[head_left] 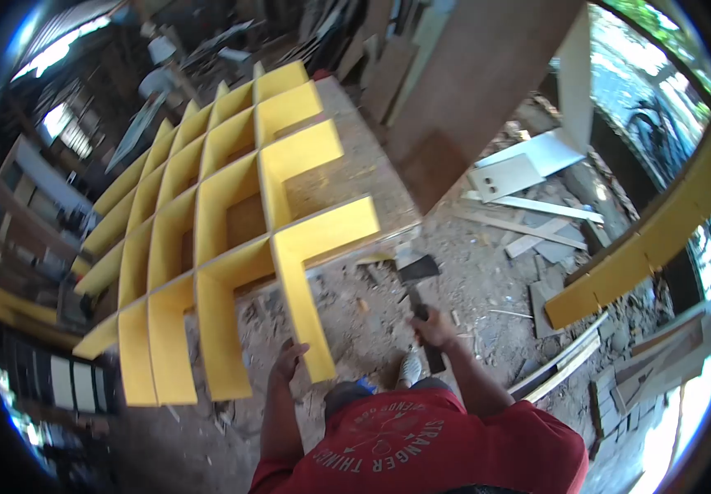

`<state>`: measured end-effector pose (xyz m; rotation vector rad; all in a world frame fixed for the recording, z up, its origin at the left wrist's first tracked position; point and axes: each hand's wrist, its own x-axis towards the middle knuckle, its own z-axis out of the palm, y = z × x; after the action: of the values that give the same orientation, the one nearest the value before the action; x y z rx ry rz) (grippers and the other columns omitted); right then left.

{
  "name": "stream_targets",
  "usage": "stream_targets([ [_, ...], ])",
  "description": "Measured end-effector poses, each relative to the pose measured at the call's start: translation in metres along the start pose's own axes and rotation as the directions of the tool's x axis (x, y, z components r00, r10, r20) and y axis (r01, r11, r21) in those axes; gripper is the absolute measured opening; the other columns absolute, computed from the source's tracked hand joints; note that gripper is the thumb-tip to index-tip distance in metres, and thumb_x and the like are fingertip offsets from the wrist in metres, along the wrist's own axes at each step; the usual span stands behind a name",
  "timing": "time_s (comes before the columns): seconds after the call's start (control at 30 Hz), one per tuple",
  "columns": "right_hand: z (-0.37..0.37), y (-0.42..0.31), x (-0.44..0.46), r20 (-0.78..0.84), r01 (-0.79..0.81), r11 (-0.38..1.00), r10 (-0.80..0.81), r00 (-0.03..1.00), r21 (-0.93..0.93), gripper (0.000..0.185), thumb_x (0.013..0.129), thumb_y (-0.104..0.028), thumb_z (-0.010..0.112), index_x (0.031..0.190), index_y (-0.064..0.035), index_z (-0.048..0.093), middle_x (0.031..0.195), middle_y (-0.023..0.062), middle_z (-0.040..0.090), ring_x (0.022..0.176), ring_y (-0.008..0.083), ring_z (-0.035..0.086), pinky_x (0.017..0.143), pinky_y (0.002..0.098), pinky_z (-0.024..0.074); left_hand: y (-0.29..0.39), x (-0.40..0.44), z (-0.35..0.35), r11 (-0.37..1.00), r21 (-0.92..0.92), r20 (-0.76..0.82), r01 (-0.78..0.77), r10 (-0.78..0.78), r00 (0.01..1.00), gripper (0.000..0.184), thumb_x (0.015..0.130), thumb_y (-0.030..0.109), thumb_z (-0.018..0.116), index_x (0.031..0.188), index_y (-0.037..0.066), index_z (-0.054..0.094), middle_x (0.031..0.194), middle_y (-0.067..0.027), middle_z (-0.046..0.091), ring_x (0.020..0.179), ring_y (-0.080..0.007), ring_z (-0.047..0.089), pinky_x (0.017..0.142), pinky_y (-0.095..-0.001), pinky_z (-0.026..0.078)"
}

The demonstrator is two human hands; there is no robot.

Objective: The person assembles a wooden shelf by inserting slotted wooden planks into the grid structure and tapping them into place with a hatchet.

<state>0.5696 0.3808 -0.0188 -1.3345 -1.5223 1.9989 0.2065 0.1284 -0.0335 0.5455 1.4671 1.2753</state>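
A large yellow lattice of interlocking boards [232, 206] rests on a wooden table, several board ends jutting over its near edge. My left hand [291, 356] is at the near end of one jutting yellow board [306, 317], its fingers curled against the board's left edge. Closed around a dark handle, my right hand [434, 327] holds a hatchet-like tool [418, 270] with a flat dark head. Its head points away from me, apart from the lattice and to the right of it. The exact kind of tool is blurred.
The wooden table [347, 185] has a worn top. A tall brown panel [471, 99] leans behind it. Offcuts and white boards [528, 173] litter the dirt floor at right. A curved yellow piece [643, 247] stands at far right, with stacked wood scraps [652, 362] below.
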Motion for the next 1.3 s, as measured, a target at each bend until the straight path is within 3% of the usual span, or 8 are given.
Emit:
stream_targets([
  [0.47, -0.078, 0.001, -0.277, -0.369, 0.183, 0.948, -0.273, 0.888, -0.26, 0.051, 0.097, -0.039, 0.079, 0.118, 0.0025, 0.058, 0.074, 0.0083, 0.068, 0.06, 0.0177, 0.066, 0.058, 0.0367, 0.0546, -0.011, -0.004, 0.031, 0.939, -0.315, -0.128, -0.135, 0.099, 0.987, 0.05, 0.097, 0.037, 0.071, 0.131, 0.002, 0.064, 0.125, -0.012, 0.068, 0.112, -0.0251, 0.065, 0.099, -0.0408, 0.049],
  [0.67, -0.138, 0.003, -0.355, -0.603, 0.467, 0.874, -0.445, 0.662, -0.133, 0.036, 0.101, -0.039, 0.076, 0.103, -0.0046, 0.067, 0.078, 0.0058, 0.067, 0.07, 0.0143, 0.067, 0.064, 0.0355, 0.0532, -0.009, -0.002, 0.036, 0.911, 0.342, -0.341, -0.231, 0.349, 0.873, 0.07, 0.103, 0.048, 0.061, 0.144, -0.007, 0.054, 0.133, -0.0199, 0.066, 0.115, -0.0321, 0.064, 0.098, -0.0451, 0.051],
  [0.73, -0.165, 0.034, -0.359, -0.69, 0.141, 0.964, -0.261, 0.675, -0.226, 0.04, 0.107, -0.047, 0.064, 0.097, -0.009, 0.07, 0.078, 0.0009, 0.064, 0.071, 0.0117, 0.061, 0.065, 0.0329, 0.0515, 0.035, -0.031, 0.065, 0.753, 0.658, -0.366, -0.013, 0.335, 0.868, 0.081, 0.103, 0.052, 0.058, 0.156, -0.008, 0.043, 0.141, -0.0277, 0.062, 0.124, -0.0425, 0.063, 0.105, -0.0504, 0.05],
  [0.93, -0.227, 0.09, -0.39, -0.774, 0.06, 0.958, -0.262, 0.576, -0.279, 0.046, 0.104, -0.053, 0.065, 0.109, -0.0076, 0.068, 0.088, 0.0072, 0.066, 0.077, 0.0189, 0.065, 0.067, 0.0404, 0.0531, 0.021, -0.024, 0.098, 0.331, 0.895, -0.443, 0.3, 0.57, 0.692, 0.076, 0.094, 0.024, 0.074, 0.154, -0.01, 0.042, 0.153, -0.0339, 0.051, 0.139, -0.0491, 0.053, 0.117, -0.0519, 0.043],
  [1.0, -0.256, 0.094, -0.404, -0.769, -0.044, 0.981, -0.12, 0.629, -0.189, 0.049, 0.103, -0.055, 0.064, 0.115, -0.0072, 0.068, 0.097, 0.0105, 0.069, 0.087, 0.0233, 0.068, 0.077, 0.0429, 0.0546, 0.005, -0.024, 0.151, 0.147, 0.945, -0.282, 0.292, 0.82, 0.498, 0.076, 0.091, 0.016, 0.072, 0.156, -0.009, 0.042, 0.147, -0.0361, 0.054, 0.135, -0.0493, 0.055, 0.116, -0.0542, 0.043],
  [1.1, -0.315, 0.129, -0.402, -0.795, -0.054, 0.983, -0.109, 0.596, -0.175, 0.053, 0.103, -0.056, 0.063, 0.122, -0.0069, 0.068, 0.108, 0.0138, 0.072, 0.099, 0.0265, 0.07, 0.09, 0.0435, 0.0545, 0.01, -0.016, 0.284, 0.092, 0.984, -0.159, 0.154, 0.846, 0.509, 0.068, 0.09, 0.016, 0.072, 0.15, -0.008, 0.049, 0.147, -0.0346, 0.056, 0.138, -0.0479, 0.054, 0.117, -0.0543, 0.042],
  [1.17, -0.358, 0.149, -0.397, -0.822, -0.114, 0.961, -0.15, 0.549, -0.252, 0.056, 0.103, -0.057, 0.064, 0.126, -0.0061, 0.068, 0.115, 0.0141, 0.074, 0.103, 0.0256, 0.07, 0.093, 0.0421, 0.0542, 0.001, 0.002, 0.381, 0.394, 0.904, -0.114, -0.163, 0.592, 0.798, 0.06, 0.09, 0.016, 0.072, 0.142, -0.007, 0.055, 0.147, -0.0326, 0.056, 0.139, -0.0463, 0.053, 0.118, -0.0529, 0.042],
  [1.3, -0.449, 0.117, -0.419, -0.831, -0.023, 0.989, -0.11, 0.545, -0.146, 0.049, 0.103, -0.051, 0.068, 0.119, -0.0049, 0.07, 0.108, 0.0118, 0.074, 0.098, 0.025, 0.068, 0.088, 0.041, 0.0534, -0.036, 0.059, 0.587, 0.489, 0.786, 0.273, -0.377, 0.273, 0.923, 0.047, 0.092, 0.023, 0.074, 0.131, -0.003, 0.067, 0.128, -0.0264, 0.071, 0.121, -0.04, 0.07, 0.104, -0.0451, 0.055],
])
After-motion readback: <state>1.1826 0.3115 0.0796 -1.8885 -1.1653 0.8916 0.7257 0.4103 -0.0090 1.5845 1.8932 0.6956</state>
